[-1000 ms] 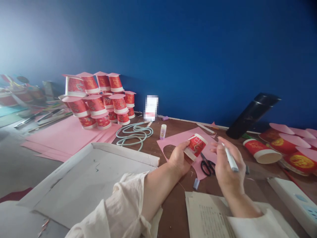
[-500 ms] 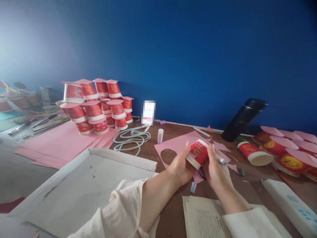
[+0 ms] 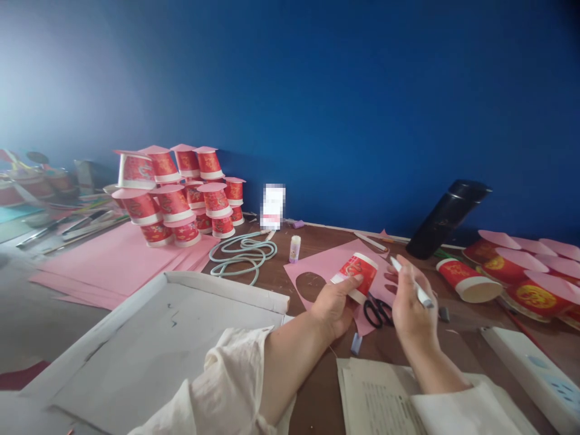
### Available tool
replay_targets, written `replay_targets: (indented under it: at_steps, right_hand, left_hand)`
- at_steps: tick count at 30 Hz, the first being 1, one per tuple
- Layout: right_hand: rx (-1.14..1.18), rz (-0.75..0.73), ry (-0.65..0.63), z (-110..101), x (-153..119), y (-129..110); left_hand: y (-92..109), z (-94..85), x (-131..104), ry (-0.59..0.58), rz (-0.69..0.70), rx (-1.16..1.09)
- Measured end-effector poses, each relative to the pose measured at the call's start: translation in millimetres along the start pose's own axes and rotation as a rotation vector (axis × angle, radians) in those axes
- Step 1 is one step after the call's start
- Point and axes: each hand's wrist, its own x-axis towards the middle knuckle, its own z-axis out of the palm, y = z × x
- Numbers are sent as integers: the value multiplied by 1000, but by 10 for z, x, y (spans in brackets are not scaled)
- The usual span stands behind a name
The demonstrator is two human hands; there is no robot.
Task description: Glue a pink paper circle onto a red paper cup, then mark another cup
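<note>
My left hand (image 3: 336, 304) grips a red and white paper cup (image 3: 361, 270), tilted, its thumb lying across the printed side. To the right, my right hand (image 3: 414, 302) holds a white pen (image 3: 411, 282) between thumb and fingers, apart from the cup. Beneath the cup lies a pink paper sheet (image 3: 317, 257) with a round hole cut in it. Black-handled scissors (image 3: 378, 311) rest between the two hands, their blades hidden. A small glue stick (image 3: 294, 249) stands open behind my left hand.
Stacked red cups (image 3: 174, 202) with pink tops stand left, beside pink sheets (image 3: 104, 260) and a coiled cable (image 3: 244, 257). Right are a leaning black bottle (image 3: 446, 220), a lying cup (image 3: 466, 281), more cups (image 3: 534, 290) and a power strip (image 3: 530, 374). Papers (image 3: 376, 399) lie in front.
My right hand has moved off the cup to the right, and the pen now points up and left. The cup has turned in my left hand, and the scissors' handles have come into view.
</note>
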Motion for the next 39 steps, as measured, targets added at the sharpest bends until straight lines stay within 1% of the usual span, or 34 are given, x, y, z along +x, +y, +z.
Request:
replay_targets:
  at_steps: [3, 6, 9, 12, 17, 24, 31, 34, 39]
  right_hand:
    - [-48, -149, 53, -64, -34, -93]
    - [-118, -324, 9, -98, -91, -220]
    - [-148, -402, 13, -90, -128, -290]
    - [-161, -411, 41, -76, -128, -268]
    - [-178, -412, 24, -72, -101, -205]
    - [-210, -439, 6, -62, -94, -238]
    - [-215, -470, 14, -60, -86, -211]
    - [-220, -470, 27, -57, -87, -197]
    - [-230, -462, 34, -66, -91, -186]
  left_hand:
    - [15, -11, 13, -3, 12, -35]
    - [9, -20, 23, -30, 21, -47]
    - [-3, -31, 36, -36, 34, -40]
    - [-13, -41, 49, -45, 45, -36]
    - [-17, -43, 52, -62, 55, -34]
    - [2, -21, 15, -88, 59, -9]
    - [4, -13, 7, -85, 51, -5]
    - [0, -23, 19, -107, 39, -10]
    - [-3, -25, 25, -94, 37, -2]
